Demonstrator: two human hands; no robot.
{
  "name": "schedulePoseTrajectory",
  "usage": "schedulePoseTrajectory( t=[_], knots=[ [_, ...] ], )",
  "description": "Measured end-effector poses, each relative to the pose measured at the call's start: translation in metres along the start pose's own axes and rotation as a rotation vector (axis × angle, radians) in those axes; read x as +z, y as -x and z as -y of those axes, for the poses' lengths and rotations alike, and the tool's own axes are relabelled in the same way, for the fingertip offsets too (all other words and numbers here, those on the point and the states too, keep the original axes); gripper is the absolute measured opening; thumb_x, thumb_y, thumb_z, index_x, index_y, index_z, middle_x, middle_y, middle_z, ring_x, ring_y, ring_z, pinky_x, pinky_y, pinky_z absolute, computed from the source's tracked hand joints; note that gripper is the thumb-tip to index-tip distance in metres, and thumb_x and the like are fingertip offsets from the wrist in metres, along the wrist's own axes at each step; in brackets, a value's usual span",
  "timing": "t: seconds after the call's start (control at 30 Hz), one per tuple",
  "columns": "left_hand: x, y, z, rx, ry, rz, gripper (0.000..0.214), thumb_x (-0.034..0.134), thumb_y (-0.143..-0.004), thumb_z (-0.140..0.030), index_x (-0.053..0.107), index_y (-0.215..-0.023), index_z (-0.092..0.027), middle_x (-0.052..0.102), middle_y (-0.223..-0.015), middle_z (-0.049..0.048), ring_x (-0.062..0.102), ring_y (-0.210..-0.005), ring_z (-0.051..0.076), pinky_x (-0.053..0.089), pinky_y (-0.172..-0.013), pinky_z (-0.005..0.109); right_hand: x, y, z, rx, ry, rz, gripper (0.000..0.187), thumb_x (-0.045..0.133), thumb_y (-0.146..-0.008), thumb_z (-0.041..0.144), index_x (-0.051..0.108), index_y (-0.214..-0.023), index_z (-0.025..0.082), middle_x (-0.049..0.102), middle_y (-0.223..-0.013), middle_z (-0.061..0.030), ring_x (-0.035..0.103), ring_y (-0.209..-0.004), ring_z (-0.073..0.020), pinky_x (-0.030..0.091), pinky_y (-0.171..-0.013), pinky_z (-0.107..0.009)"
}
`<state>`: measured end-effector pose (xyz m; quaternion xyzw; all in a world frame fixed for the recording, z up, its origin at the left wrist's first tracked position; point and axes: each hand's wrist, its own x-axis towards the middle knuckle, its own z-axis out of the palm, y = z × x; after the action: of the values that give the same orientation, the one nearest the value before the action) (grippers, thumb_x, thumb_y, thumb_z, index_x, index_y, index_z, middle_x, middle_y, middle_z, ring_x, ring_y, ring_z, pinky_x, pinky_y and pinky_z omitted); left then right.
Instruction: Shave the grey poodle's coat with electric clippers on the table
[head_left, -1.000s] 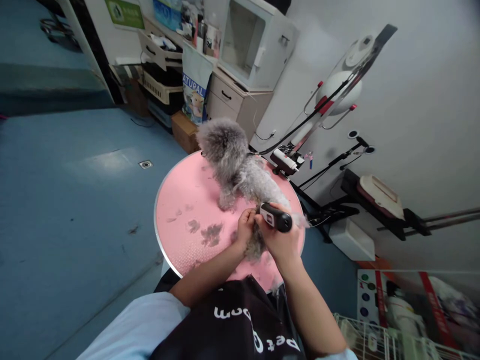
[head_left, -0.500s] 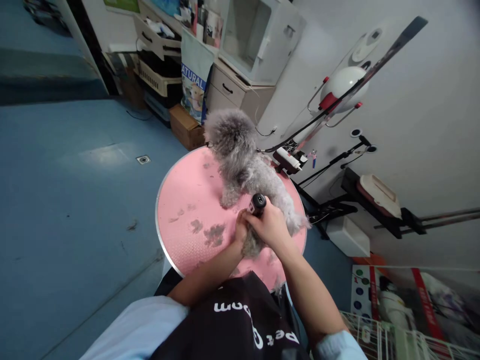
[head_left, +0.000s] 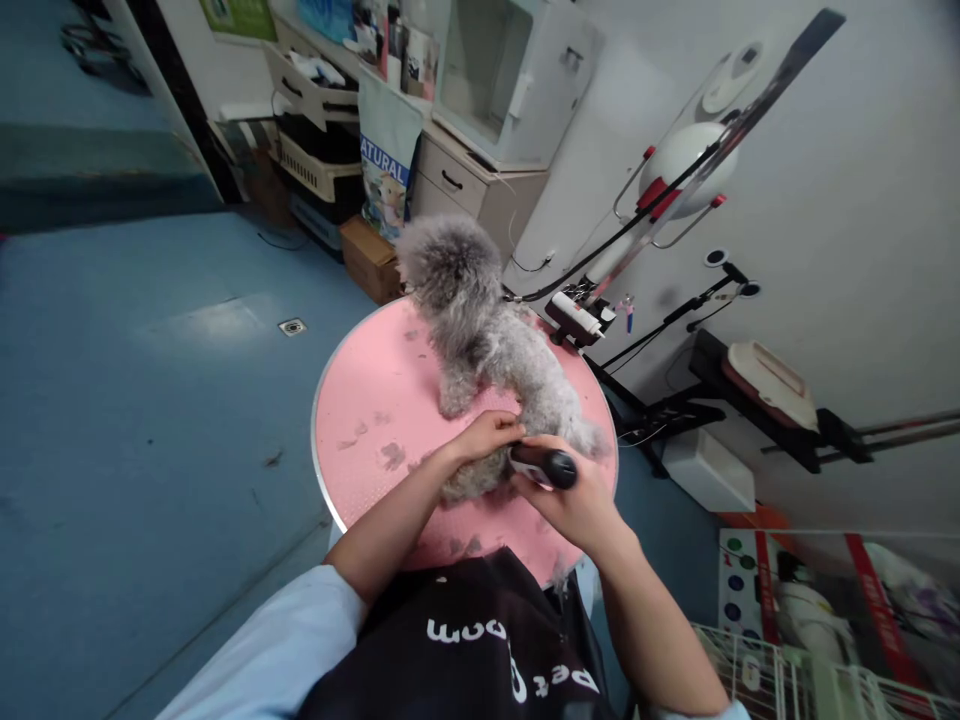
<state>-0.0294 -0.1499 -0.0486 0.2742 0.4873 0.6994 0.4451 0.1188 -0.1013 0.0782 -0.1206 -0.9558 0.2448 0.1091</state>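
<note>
A small grey curly dog (head_left: pixel 480 330) stands on a round pink grooming table (head_left: pixel 367 400), its head away from me. My right hand (head_left: pixel 574 500) is closed around a black electric clipper (head_left: pixel 544 467), held sideways against the dog's rear. My left hand (head_left: pixel 487 437) is closed on the dog's hind leg, just left of the clipper. Clumps of cut grey fur (head_left: pixel 392 455) lie on the pink top beside the dog.
A grooming arm with a leash (head_left: pixel 637 225) rises at the table's far right. Cabinets, drawers and a pet-food bag (head_left: pixel 386 165) stand along the back wall. A white wire rack (head_left: pixel 787 680) is at the lower right. Blue floor spreads to the left.
The clipper has swung from pointing up at the dog's back to lying sideways, lower at its rear. My left hand has shifted up along the hind leg.
</note>
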Motion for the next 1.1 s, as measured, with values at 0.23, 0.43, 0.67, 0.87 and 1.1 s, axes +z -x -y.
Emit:
schedulePoseTrajectory(
  t=[0.23, 0.43, 0.67, 0.87, 1.1],
  knots=[
    [0.019, -0.018, -0.014, -0.031, -0.167, 0.091, 0.043, 0.071, -0.066, -0.054, 0.053, -0.055, -0.017, 0.045, -0.054, -0.0035, 0.040, -0.053, 0.011, 0.029, -0.051, 0.024, -0.003, 0.038, -0.034, -0.060, -0.211, -0.034, 0.038, 0.066, -0.080, 0.020, 0.058, -0.117, 0.022, 0.059, -0.135, -0.0138, 0.058, -0.126, -0.0258, 0.049, -0.105, -0.046],
    [0.038, -0.017, -0.016, 0.150, -0.256, -0.052, 0.043, 0.068, -0.071, -0.057, 0.065, -0.077, -0.015, 0.063, -0.074, 0.0026, 0.055, -0.071, 0.018, 0.041, -0.066, 0.026, -0.011, 0.063, -0.059, 0.228, -0.725, -0.261, 0.032, 0.064, -0.080, 0.032, 0.055, -0.110, 0.023, 0.070, -0.114, -0.0088, 0.068, -0.063, -0.0145, 0.059, -0.056, -0.030],
    [0.054, -0.012, -0.008, 0.152, -0.374, -0.212, 0.057, 0.049, -0.081, -0.069, 0.056, -0.063, -0.016, 0.055, -0.062, 0.0015, 0.048, -0.065, 0.017, 0.036, -0.060, 0.027, -0.083, -0.037, -0.058, 0.237, -0.699, -0.408, 0.019, 0.069, -0.071, 0.029, 0.059, -0.084, 0.019, 0.072, -0.076, -0.0003, 0.052, -0.044, -0.0101, 0.044, -0.041, -0.024],
    [0.059, -0.014, -0.009, 0.128, -0.349, -0.223, 0.059, 0.050, -0.077, -0.072, 0.062, -0.066, -0.015, 0.058, -0.062, 0.0023, 0.050, -0.062, 0.017, 0.040, -0.062, 0.028, -0.079, -0.026, -0.049, 0.081, -0.450, -0.085, 0.008, 0.070, -0.071, 0.023, 0.063, -0.072, 0.019, 0.069, -0.068, 0.0012, 0.065, -0.061, -0.0162, 0.053, -0.055, -0.027],
    [0.067, -0.014, -0.006, 0.119, -0.454, -0.269, 0.069, 0.037, -0.081, -0.076, 0.061, -0.068, -0.014, 0.061, -0.066, 0.0059, 0.053, -0.066, 0.019, 0.041, -0.062, 0.030, -0.077, -0.015, -0.071, 0.012, -0.556, -0.189, 0.016, 0.072, -0.072, 0.025, 0.066, -0.086, 0.020, 0.074, -0.082, -0.0024, 0.071, -0.076, -0.0211, 0.058, -0.068, -0.032]
  ],
)
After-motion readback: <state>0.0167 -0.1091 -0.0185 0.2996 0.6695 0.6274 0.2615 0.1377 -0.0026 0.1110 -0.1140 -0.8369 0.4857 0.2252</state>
